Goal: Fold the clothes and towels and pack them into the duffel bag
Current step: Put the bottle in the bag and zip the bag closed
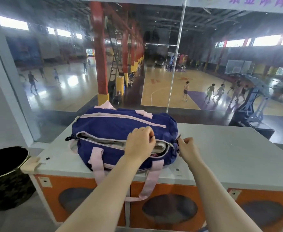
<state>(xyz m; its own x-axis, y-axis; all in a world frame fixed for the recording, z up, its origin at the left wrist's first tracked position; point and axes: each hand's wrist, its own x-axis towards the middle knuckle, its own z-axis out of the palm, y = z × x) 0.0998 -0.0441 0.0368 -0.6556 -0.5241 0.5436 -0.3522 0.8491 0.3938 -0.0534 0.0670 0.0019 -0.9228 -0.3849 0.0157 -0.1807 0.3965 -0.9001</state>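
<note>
Grey worktop [238, 148] spans the middle of the frame above orange cabinet fronts [170, 190] with dark oval panels. Black waste bin [6, 178] at lower left. Large window [154, 56] across the top overlooks basketball courts with players.

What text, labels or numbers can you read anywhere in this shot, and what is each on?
Purple characters on the white banner above the window: cut off by the frame's top edge, not readable.
Small stickers on the orange cabinet fronts: too small and blurred to read.
Dark blue duffel bag: no brand or label visible.
Black bin: no text visible.
</note>
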